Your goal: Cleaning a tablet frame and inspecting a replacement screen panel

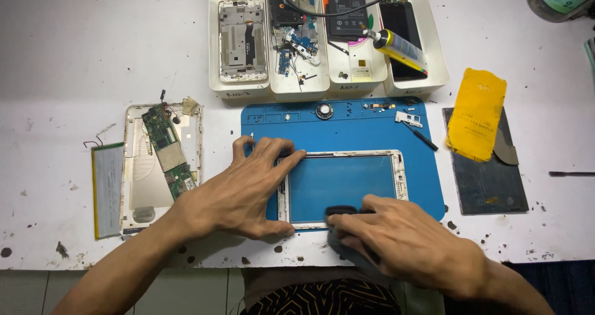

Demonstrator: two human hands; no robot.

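Spread fingers of the left hand [245, 194] press down on the left end of a white tablet frame [343, 188], holding it flat rather than closing around it. That frame lies on a blue work mat [347, 126] near the front edge of the white table [93, 54]. At the frame's near edge, the right hand [403, 240] closes around a small black tool [341, 212], whose tip touches the frame's lower border.

To the left sits an opened tablet back [139, 191] with a green circuit board [166, 150], and a flat silver battery [108, 191] lies beside it. Far across the table stand white trays [242, 88] of phone parts, with a yellow glue tube [400, 48] resting in them. On the right, a yellow sheet [476, 113] lies over a dark pad [489, 185].
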